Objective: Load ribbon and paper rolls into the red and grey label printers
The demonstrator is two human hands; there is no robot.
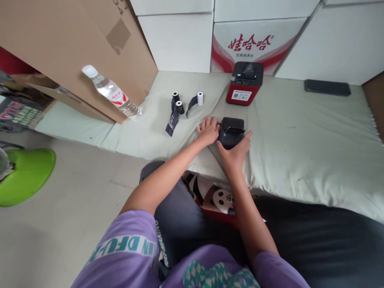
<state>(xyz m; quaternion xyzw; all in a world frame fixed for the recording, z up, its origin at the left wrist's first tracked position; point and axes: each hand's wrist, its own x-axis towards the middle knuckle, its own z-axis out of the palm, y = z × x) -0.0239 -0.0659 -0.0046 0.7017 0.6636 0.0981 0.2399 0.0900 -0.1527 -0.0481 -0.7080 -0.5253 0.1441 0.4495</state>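
A small black box-shaped device (233, 139), which looks like a portable receipt printer, rests on the pale cloth with a dark flap or slot on top. My right hand (237, 156) grips its near side, thumb at the left and fingers along the right. Against the device's left side is my left hand (208, 131), fingers bent and somewhat apart; what its fingertips touch there is partly hidden. To the left stand two black paper rolls (179, 107), one with a dark strip trailing from it, and a white-sided roll (200, 98) with its own dark tail.
Behind the device stands a red and black printer (244, 84). A phone-like black slab (327, 87) lies far right. A water bottle (112, 94) leans against a large cardboard box (81, 44) at left. White cartons (177, 42) line the back. A green seat (27, 174) is below left.
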